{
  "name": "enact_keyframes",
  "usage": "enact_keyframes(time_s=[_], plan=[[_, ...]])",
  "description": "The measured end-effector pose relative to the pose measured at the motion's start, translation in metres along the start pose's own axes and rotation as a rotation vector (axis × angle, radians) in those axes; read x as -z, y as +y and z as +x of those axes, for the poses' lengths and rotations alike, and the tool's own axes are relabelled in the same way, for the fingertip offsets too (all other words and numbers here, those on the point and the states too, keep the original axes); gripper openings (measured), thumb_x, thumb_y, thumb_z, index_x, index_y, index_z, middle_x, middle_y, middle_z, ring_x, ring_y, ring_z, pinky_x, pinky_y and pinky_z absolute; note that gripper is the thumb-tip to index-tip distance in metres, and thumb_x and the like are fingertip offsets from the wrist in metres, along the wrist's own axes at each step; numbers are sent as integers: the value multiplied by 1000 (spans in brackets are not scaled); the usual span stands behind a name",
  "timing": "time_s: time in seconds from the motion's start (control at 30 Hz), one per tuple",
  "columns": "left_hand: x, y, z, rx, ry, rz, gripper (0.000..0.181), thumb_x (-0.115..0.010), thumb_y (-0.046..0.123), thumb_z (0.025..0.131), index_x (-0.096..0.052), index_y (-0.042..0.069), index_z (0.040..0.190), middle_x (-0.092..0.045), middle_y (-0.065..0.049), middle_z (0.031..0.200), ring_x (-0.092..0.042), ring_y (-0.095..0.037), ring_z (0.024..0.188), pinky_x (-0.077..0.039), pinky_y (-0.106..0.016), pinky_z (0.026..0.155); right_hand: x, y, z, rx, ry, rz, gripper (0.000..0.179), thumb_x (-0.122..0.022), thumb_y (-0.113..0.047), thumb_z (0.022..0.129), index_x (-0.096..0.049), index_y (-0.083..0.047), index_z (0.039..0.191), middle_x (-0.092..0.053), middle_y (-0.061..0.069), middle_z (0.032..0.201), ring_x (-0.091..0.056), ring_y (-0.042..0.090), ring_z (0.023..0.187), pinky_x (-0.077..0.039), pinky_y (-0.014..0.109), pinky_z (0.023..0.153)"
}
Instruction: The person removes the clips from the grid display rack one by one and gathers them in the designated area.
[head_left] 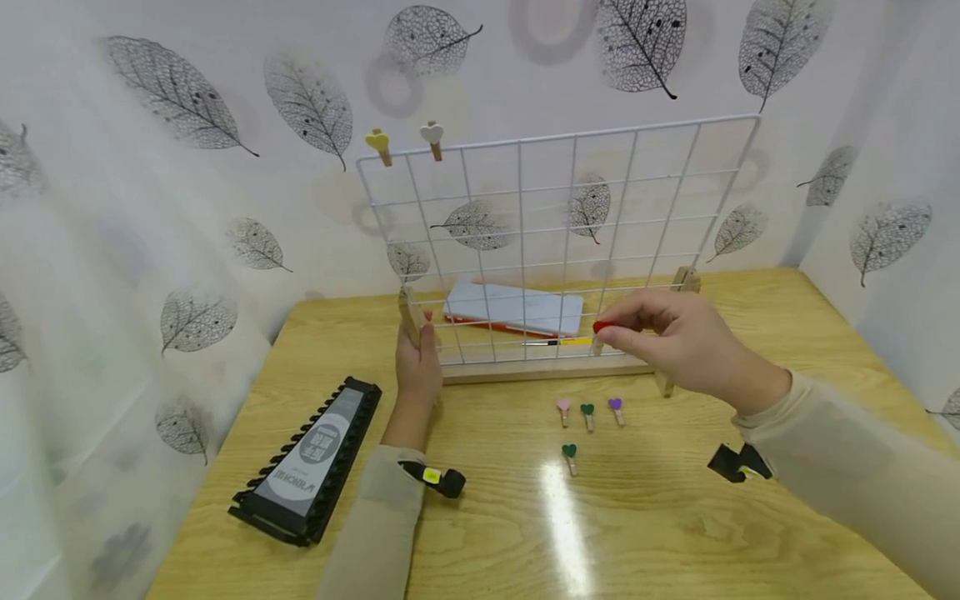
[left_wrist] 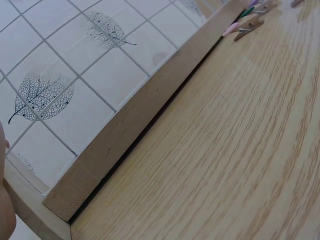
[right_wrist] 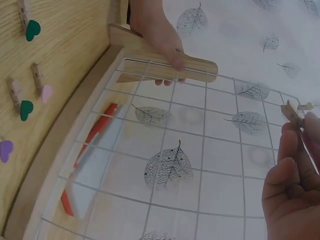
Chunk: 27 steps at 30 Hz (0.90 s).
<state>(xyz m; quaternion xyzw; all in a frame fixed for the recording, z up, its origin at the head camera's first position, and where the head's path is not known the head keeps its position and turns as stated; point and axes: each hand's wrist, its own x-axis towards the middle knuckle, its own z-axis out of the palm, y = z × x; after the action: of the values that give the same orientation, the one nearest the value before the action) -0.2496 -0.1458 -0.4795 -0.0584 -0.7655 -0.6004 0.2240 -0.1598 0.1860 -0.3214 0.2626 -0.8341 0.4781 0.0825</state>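
Head view shows the right hand [head_left: 678, 346] and the left hand [head_left: 417, 362] over a desk [head_left: 487, 517] of light yellow wood, with clear grain and a bright streak of reflected light well below the right fingers. Behind the fingers, and also to both sides of them, hangs a pale backdrop [head_left: 75, 292], printed with dark, net-like leaves.

Between the hands stands a white wire grid [head_left: 521, 225] on a wooden base bar [head_left: 540, 369]. The right fingers pinch a red heart clothespin [head_left: 602, 327] at the lower right part of this grid; whether it touches the wire, I cannot tell. The left fingers are curled round the wooden side post [head_left: 409, 315].

On the desk, on the wearer's side of the right fingers, lie four clothespins with hearts: pink [head_left: 563, 410], purple [head_left: 616, 410] and two green [head_left: 570, 457]. High above the left fingers, yellow [head_left: 378, 143] and white [head_left: 432, 137] ones sit on the top wire. To the left of the left fingers lies a black tool holder [head_left: 315, 458]. Behind the grid, left of the right fingers, rests a pale blue case [head_left: 517, 307] with red edge.
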Motion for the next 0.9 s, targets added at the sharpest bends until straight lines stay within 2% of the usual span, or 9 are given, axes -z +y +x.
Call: enact_keyframes(time_s=[0.23,0.33,0.5,0.6,0.7,0.8,0.9], plan=[[0,-1,0,24,-2,-7,32,-40,14,110,-48,-2,137,-55,-32,115,-55,-50,101,-42,-59,92,-10,22,-20,-86,-64,20,8,-73,-10,94,-75,-14,100,-72,-4,90,-64,14,75,-50,26,62],[0,-2,-1,9,6,8,32,-41,16,110,-50,-1,135,-56,-32,108,-55,-46,95,-44,-55,87,-16,34,-28,-115,-93,49,8,-72,-11,95,-75,-14,101,-72,-1,89,-64,16,73,-49,27,60],[0,-3,-1,-34,13,37,36,-41,23,110,-49,-3,134,-55,-33,104,-54,-37,89,-44,-50,83,-27,57,-41,-158,-185,70,6,-71,-11,95,-74,-13,100,-71,0,86,-62,13,70,-48,28,58],[0,-2,-1,-38,5,42,40,-40,28,110,-49,-3,134,-55,-32,103,-53,-34,87,-45,-49,81,-35,68,-48,-213,-248,99,7,-71,-13,96,-74,-9,101,-72,4,89,-64,13,75,-52,28,64],[1,-1,0,-29,0,32,39,-40,26,111,-49,-2,135,-55,-31,101,-52,-30,85,-44,-45,79,-43,78,-55,-272,-295,148,14,-70,-16,97,-73,-3,104,-72,8,92,-67,18,80,-55,29,68],[0,0,1,-22,4,15,33,-41,20,110,-50,-2,134,-54,-31,97,-51,-31,82,-44,-44,76,-50,87,-62,-314,-322,166,18,-70,-17,97,-72,-1,106,-73,9,94,-67,20,82,-55,29,69],[0,1,0,-6,8,7,31,-41,15,110,-50,-1,134,-54,-30,99,-53,-38,85,-44,-47,78,-57,94,-68,-343,-342,139,18,-70,-17,96,-73,-3,107,-72,6,95,-66,16,82,-54,28,68]])
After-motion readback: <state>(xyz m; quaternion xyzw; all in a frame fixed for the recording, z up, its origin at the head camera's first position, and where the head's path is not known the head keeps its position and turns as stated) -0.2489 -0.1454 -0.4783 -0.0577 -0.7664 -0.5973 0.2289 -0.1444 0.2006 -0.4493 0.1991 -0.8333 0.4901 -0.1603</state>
